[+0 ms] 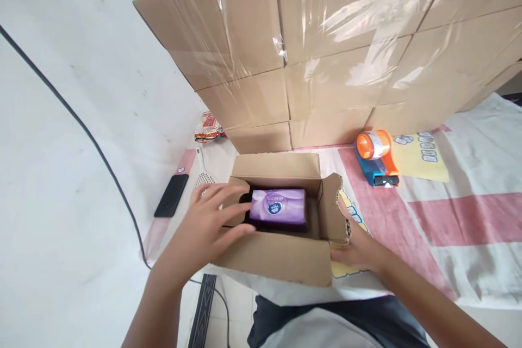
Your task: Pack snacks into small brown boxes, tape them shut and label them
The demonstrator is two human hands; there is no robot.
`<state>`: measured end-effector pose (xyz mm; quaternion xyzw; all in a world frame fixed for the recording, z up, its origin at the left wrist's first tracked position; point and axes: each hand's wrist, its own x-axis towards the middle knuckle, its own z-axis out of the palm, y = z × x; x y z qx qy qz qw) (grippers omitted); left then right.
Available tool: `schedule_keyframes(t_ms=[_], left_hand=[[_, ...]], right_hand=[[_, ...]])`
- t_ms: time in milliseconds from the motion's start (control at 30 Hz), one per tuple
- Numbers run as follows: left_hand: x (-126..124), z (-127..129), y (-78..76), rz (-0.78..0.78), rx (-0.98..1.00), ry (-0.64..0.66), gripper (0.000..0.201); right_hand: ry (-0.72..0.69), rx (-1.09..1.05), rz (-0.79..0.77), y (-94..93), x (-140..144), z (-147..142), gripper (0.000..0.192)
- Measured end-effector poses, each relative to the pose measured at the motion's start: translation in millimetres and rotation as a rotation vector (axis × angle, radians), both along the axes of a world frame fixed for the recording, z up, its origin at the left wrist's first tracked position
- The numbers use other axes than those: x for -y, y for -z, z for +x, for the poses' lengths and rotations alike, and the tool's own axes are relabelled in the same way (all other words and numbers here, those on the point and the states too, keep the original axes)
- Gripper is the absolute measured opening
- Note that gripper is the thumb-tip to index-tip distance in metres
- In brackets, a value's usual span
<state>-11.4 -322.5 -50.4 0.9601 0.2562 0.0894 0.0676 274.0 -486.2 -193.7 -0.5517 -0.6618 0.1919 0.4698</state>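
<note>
A small cardboard box (277, 258) stands in front of me with its flaps folded outward. Inside it lies a purple tissue pack (281, 207), with a gap between it and the box's right wall. My left hand (214, 217) is over the box's left flap, fingers spread and pointing toward the tissue pack; whether a fingertip touches the pack I cannot tell. Against the box's right side, my right hand (359, 242) grips it from outside, partly hidden behind the right flap, its thumb near the front corner.
Large taped cardboard (334, 65) stands upright behind the box. An orange and blue tape dispenser (377, 157) sits to the right on a pink and white cloth (468, 217). A black phone (171, 196), a white fly swatter (204, 176) and a snack packet (209, 128) lie left.
</note>
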Motion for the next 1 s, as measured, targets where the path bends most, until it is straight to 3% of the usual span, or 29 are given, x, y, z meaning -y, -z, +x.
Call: schedule_keyframes(t_ms=[67,167,233,333,400,467,533,600,667,733,867,1000], left_hand=[[5.6,-30.5,17.0,-0.053,0.125,-0.168,0.059],[20.4,-65.1,52.7,-0.26,0.142,-0.237,0.134],[31.8,-74.8,70.6,-0.336,0.101,-0.234,0.146],[42.0,-74.9,76.7,-0.255,0.148,-0.275,0.101],[41.7,-69.9,70.2,-0.175,0.232,-0.288,0.081],[37.4,-61.9,60.2,-0.158,0.285,-0.319,0.08],[31.2,-50.8,50.9,-0.174,0.315,-0.45,0.084],[24.8,-37.8,44.5,-0.189,0.345,-0.618,0.087],[19.4,-25.3,42.1,-0.201,0.368,-0.686,0.083],[16.5,-15.3,43.0,-0.147,0.403,-0.62,0.071],[21.8,-3.7,49.2,0.182,0.484,-0.367,0.017],[33.2,-0.3,58.2,0.255,0.461,-0.161,0.016]], right_hand=[[-0.068,-0.016,0.072,-1.7,0.9,4.4,0.086],[-0.054,-0.012,0.043,-19.3,-0.1,9.7,0.054],[-0.004,0.037,-0.045,-39.1,-4.8,10.0,0.041],[0.035,0.02,-0.124,-65.6,-20.0,4.4,0.026],[0.015,-0.114,-0.089,-73.0,-33.0,-1.0,0.038],[-0.058,-0.229,0.012,-71.8,-43.9,-4.2,0.055],[-0.179,-0.283,0.081,-66.3,-49.9,-3.8,0.062],[-0.287,-0.343,0.054,-60.9,-50.8,-0.8,0.055],[-0.333,-0.399,0.006,-57.4,-48.5,2.9,0.047],[-0.318,-0.377,0.008,-54.7,-46.0,5.9,0.049],[-0.201,-0.243,0.075,-47.8,-45.6,11.2,0.066],[-0.128,-0.213,0.056,-46.7,-48.5,19.9,0.063]])
